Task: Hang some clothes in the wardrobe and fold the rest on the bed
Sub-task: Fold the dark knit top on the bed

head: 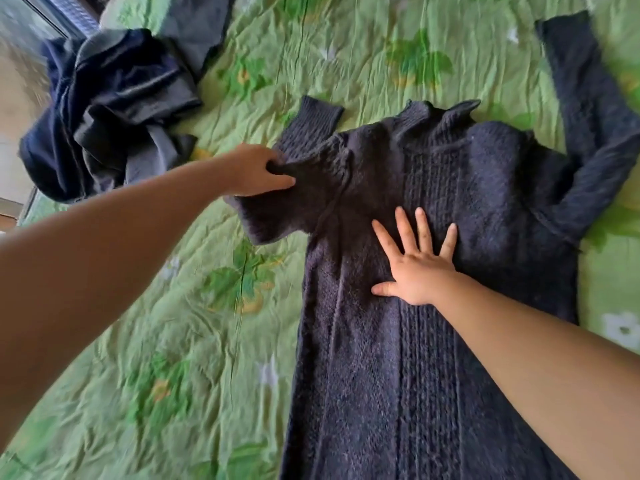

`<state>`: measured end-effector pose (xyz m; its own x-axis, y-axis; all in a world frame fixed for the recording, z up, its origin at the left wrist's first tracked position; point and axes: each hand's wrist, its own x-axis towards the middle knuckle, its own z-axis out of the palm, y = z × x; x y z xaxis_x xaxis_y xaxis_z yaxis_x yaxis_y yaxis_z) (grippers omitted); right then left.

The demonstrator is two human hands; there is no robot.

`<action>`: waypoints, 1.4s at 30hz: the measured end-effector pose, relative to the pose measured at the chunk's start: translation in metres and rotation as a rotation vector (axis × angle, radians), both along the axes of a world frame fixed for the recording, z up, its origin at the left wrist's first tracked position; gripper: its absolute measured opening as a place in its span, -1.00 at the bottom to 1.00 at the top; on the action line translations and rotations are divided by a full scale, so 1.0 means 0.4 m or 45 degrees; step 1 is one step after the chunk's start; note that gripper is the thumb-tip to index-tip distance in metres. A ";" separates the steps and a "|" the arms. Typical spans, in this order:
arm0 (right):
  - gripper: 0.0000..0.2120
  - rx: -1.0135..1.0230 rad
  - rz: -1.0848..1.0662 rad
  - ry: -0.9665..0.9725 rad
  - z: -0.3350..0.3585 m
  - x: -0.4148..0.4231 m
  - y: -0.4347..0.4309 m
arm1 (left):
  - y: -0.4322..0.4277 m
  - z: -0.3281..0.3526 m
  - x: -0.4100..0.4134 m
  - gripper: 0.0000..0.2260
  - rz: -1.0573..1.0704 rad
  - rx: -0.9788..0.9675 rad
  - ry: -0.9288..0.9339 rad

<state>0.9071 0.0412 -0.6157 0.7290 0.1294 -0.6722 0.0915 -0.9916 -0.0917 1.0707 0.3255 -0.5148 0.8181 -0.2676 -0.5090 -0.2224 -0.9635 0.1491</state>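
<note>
A dark navy cable-knit sweater (pixel 433 358) lies flat on the bed, collar away from me. Its left sleeve is bent back on itself beside the body, cuff pointing up. My left hand (pixel 256 171) grips that sleeve at the fold, fingers curled into the knit. My right hand (pixel 415 261) presses flat on the sweater's chest, fingers spread and straight. The right sleeve (pixel 588 109) stretches up toward the far right of the bed.
A green leaf-patterned bedspread (pixel 156 341) covers the bed. A crumpled heap of dark blue and grey clothes (pixel 104 109) sits at the upper left near the bed's edge, with floor and a window frame (pixel 20 98) beyond it.
</note>
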 end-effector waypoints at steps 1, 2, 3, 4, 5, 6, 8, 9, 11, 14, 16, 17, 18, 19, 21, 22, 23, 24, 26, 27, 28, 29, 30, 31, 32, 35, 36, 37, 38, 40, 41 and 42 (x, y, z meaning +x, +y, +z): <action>0.16 0.001 0.000 0.009 0.001 0.001 0.000 | 0.019 0.004 0.007 -0.54 0.069 0.077 0.210; 0.16 0.002 0.001 0.016 0.002 0.002 0.000 | 0.035 0.008 0.005 -0.44 0.136 0.143 0.390; 0.16 0.001 0.004 0.022 0.003 0.003 0.000 | 0.049 0.011 -0.003 -0.30 0.133 0.206 0.479; 0.16 0.002 0.006 0.029 0.004 0.004 -0.001 | 0.064 0.009 -0.014 -0.19 0.046 0.263 0.484; 0.16 0.003 0.006 0.036 0.006 0.006 -0.001 | 0.076 0.005 -0.036 -0.20 -0.115 0.324 0.432; 0.16 0.002 0.005 0.041 0.008 0.007 -0.002 | 0.085 -0.003 -0.063 -0.30 -0.325 0.382 0.324; 0.15 -0.008 0.003 0.053 0.013 0.009 -0.001 | 0.102 -0.016 -0.114 -0.59 -0.733 0.410 0.034; 0.15 -0.014 0.003 0.058 0.016 0.009 0.000 | 0.113 -0.020 -0.134 -0.69 -0.796 0.370 -0.055; 0.15 -0.027 0.001 0.067 0.022 0.009 0.003 | 0.133 -0.018 -0.158 -0.72 -0.616 0.250 -0.094; 0.14 -0.051 0.000 0.075 0.030 0.006 0.008 | 0.161 -0.001 -0.154 -0.55 -0.164 0.124 -0.093; 0.15 -0.078 0.004 0.074 0.034 0.006 0.011 | 0.175 0.027 -0.149 -0.48 0.090 0.029 0.172; 0.15 -0.091 0.004 0.070 0.036 0.006 0.012 | 0.181 0.042 -0.158 -0.46 0.179 -0.026 0.353; 0.15 -0.106 0.006 0.065 0.037 0.005 0.012 | 0.187 0.052 -0.172 -0.43 0.205 -0.032 0.490; 0.15 -0.121 0.007 0.064 0.038 0.005 0.013 | 0.196 0.052 -0.193 -0.40 0.168 0.011 0.564; 0.14 -0.148 0.002 0.055 0.039 0.003 0.017 | 0.225 0.023 -0.251 -0.39 0.073 0.141 0.544; 0.14 -0.159 -0.004 0.042 0.038 0.001 0.021 | 0.242 -0.001 -0.280 -0.40 0.040 0.194 0.458; 0.14 -0.166 -0.010 0.023 0.038 0.000 0.024 | 0.257 -0.020 -0.309 -0.41 -0.001 0.231 0.336; 0.13 -0.169 -0.015 -0.003 0.039 -0.004 0.027 | 0.268 -0.030 -0.338 -0.41 -0.026 0.271 0.214; 0.11 -0.180 0.000 -0.072 0.042 -0.015 0.032 | 0.272 -0.024 -0.385 -0.50 -0.018 0.303 -0.011; 0.09 -0.192 0.012 -0.112 0.046 -0.023 0.034 | 0.263 -0.008 -0.401 -0.58 -0.018 0.248 -0.106; 0.06 -0.209 0.022 -0.154 0.052 -0.033 0.040 | 0.248 0.014 -0.414 -0.66 -0.013 0.153 -0.170; 0.01 -0.223 0.030 -0.206 0.060 -0.046 0.047 | 0.224 0.038 -0.427 -0.71 0.006 0.044 -0.194; -0.05 -0.208 0.019 -0.283 0.068 -0.065 0.056 | 0.191 0.064 -0.440 -0.72 0.036 -0.057 -0.160; -0.14 -0.142 -0.020 -0.397 0.075 -0.088 0.065 | 0.149 0.088 -0.456 -0.70 0.074 -0.142 -0.083; -0.26 -0.009 -0.088 -0.535 0.084 -0.114 0.076 | 0.099 0.112 -0.474 -0.66 0.114 -0.208 0.025; -0.65 0.706 -0.634 -0.608 0.122 -0.208 0.125 | -0.061 0.149 -0.555 -0.67 0.227 -0.484 0.392; -0.63 0.958 -0.945 -0.399 0.144 -0.243 0.144 | -0.113 0.150 -0.589 -0.75 0.261 -0.572 0.575; -0.56 1.121 -1.248 -0.149 0.164 -0.279 0.158 | -0.158 0.139 -0.622 -0.86 0.256 -0.601 0.745; -0.50 1.186 -1.450 0.082 0.173 -0.314 0.163 | -0.192 0.127 -0.656 -0.95 0.200 -0.591 0.852; -0.49 1.139 -1.568 0.314 0.173 -0.383 0.152 | -0.229 0.080 -0.719 -0.93 0.109 -0.503 0.870; -0.51 1.085 -1.580 0.342 0.165 -0.414 0.142 | -0.231 0.054 -0.750 -0.96 0.120 -0.505 0.801; -0.53 1.039 -1.589 0.333 0.158 -0.440 0.132 | -0.220 0.023 -0.782 -0.90 0.182 -0.562 0.700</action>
<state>0.7312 0.0940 -0.5526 0.5249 -0.0727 -0.8481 -0.8503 -0.0902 -0.5185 0.7577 0.2374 -0.5057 0.5173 -0.4530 -0.7261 0.1206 -0.8014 0.5858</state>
